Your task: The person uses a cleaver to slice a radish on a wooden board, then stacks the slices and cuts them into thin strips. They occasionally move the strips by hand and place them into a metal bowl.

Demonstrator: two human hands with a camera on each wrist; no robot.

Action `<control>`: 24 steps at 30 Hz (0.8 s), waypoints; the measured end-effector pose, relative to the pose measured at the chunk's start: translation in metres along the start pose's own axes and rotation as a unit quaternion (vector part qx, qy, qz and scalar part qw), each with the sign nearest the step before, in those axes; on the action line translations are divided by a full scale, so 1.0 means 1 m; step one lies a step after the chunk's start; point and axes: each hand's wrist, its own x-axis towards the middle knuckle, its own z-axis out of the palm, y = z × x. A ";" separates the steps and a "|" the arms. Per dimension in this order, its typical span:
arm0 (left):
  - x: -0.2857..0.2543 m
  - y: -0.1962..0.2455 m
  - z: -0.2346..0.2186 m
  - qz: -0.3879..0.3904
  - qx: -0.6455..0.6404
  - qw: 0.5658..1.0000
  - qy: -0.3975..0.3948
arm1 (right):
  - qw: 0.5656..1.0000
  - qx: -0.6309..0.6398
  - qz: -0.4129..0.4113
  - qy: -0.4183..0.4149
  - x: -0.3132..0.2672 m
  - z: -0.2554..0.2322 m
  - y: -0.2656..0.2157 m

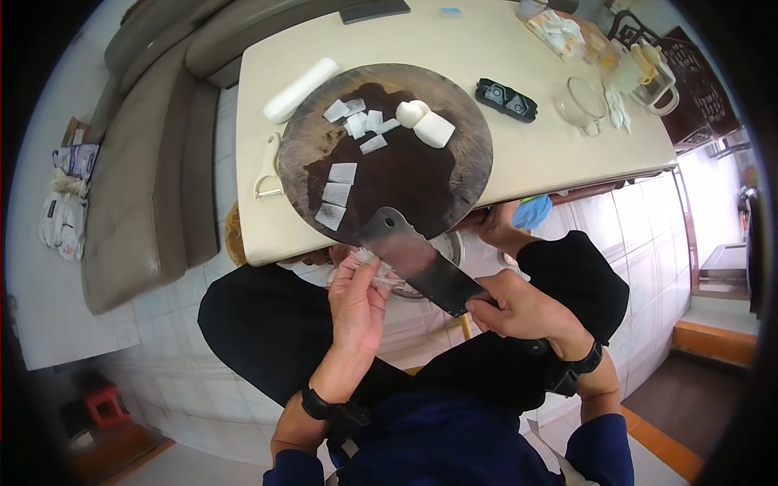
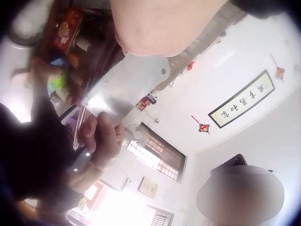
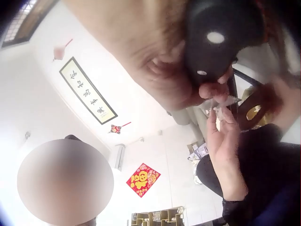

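My right hand (image 1: 519, 304) grips the black handle (image 3: 221, 37) of a cleaver (image 1: 425, 271). Its broad blade slants up and left, and its tip overlaps the near rim of a round wooden chopping board (image 1: 478, 162). Left of the blade, my left hand (image 1: 356, 304) pinches thin white strips (image 1: 365, 257) between thumb and fingers, close beside the metal. On the board lie several flat white slices (image 1: 337, 194), smaller white pieces (image 1: 356, 123) and peeled white chunks (image 1: 433, 130). Below the blade, a metal bowl's rim (image 1: 458, 249) partly shows.
A long white cylindrical piece (image 1: 300, 89) and a peeler (image 1: 271, 154) lie left of the board on the table (image 1: 454, 40). To the right are a black case-like object (image 1: 506, 100), a glass mug (image 1: 580, 104) and a pitcher (image 1: 660, 85). A sofa (image 1: 150, 162) stands left.
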 end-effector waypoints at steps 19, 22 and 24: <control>-0.006 -0.018 0.012 -0.020 -0.035 0.996 -0.073 | 0.998 0.024 -0.015 0.061 -0.014 -0.010 -0.008; -0.006 -0.022 0.012 -0.019 -0.056 0.997 -0.054 | 0.998 -0.011 -0.037 0.059 -0.014 -0.009 -0.001; -0.003 -0.023 0.007 -0.006 -0.018 0.999 -0.046 | 0.996 -0.032 -0.051 0.058 -0.014 -0.008 0.005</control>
